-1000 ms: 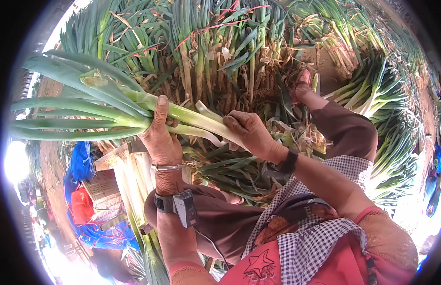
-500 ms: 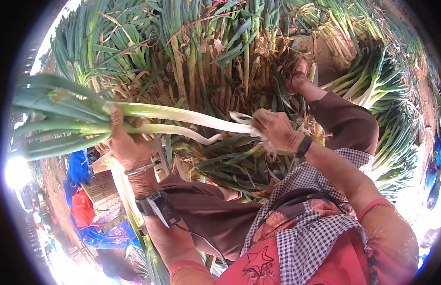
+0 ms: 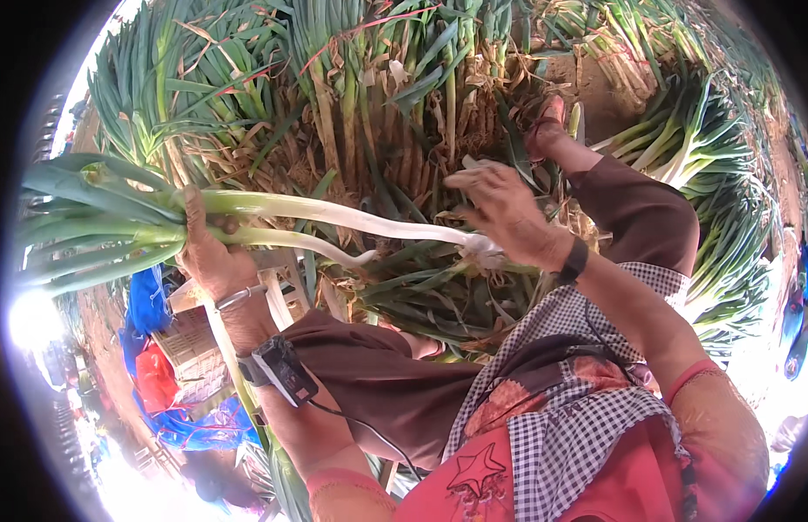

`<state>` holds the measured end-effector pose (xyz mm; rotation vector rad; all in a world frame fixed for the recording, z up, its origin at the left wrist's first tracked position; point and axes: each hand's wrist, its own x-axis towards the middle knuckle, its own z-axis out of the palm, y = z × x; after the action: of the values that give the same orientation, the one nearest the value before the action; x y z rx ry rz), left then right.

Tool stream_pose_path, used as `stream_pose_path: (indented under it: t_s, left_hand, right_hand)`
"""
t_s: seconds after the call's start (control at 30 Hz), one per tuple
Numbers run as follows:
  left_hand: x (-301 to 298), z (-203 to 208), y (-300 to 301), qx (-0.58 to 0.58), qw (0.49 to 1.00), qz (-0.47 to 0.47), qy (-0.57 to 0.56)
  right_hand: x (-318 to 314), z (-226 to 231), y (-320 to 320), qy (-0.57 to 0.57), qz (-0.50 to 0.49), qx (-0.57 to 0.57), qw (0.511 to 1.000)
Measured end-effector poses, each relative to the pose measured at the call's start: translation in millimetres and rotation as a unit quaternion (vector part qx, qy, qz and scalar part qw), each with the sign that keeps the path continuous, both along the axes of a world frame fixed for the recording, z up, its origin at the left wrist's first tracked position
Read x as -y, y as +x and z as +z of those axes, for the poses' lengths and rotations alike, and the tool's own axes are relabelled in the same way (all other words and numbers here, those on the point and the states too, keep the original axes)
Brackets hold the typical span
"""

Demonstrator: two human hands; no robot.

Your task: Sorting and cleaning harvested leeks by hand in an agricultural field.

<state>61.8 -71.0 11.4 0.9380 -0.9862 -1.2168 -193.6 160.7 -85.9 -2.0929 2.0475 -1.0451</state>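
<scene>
My left hand (image 3: 217, 252) is closed around two large green onions where the stalks turn to leaves. Their green leaves (image 3: 99, 222) fan out to the left. One long white stalk (image 3: 334, 211) runs right to a pale root end (image 3: 482, 246); a shorter, curved stalk (image 3: 304, 242) lies below it. My right hand (image 3: 512, 213) is just above the long stalk's root end, fingers stretched out and apart. A pale strip shows by its fingertips; whether it touches them I cannot tell.
Upright bundles of green onions (image 3: 352, 96) stand across the far side. More onions with white stalks (image 3: 682, 152) lie at right, and loose leaves (image 3: 439, 296) cover the ground between my legs. A woven basket (image 3: 195, 352) with blue and red plastic stands at left.
My right hand has let go of the root end and lifted up, its fingers opening. My left hand and the onions have shifted slightly left.
</scene>
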Motion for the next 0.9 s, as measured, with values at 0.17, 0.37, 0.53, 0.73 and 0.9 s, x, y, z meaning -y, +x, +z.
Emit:
stream_pose_path:
  t_s: [0.17, 0.37, 0.53, 0.73, 0.9]
  left_hand:
    - [7, 1, 0, -0.046, 0.997, -0.04, 0.043]
    - [46, -15, 58, -0.011, 0.996, 0.047, 0.081]
    - [45, -18, 65, -0.11, 0.992, -0.018, 0.064]
    - [57, -48, 68, -0.095, 0.991, 0.075, 0.054]
    - [65, -23, 104, -0.02, 0.985, 0.085, 0.148]
  right_hand:
    - [23, -12, 57, 0.146, 0.099, 0.194, 0.965]
    - [-34, -1, 32, 0.358, 0.129, 0.361, 0.851]
    - [-67, 41, 42, 0.349, 0.182, 0.364, 0.844]
    - [-140, 85, 16, 0.256, 0.254, 0.2, 0.911]
    - [-215, 98, -78, 0.452, -0.052, 0.486, 0.746]
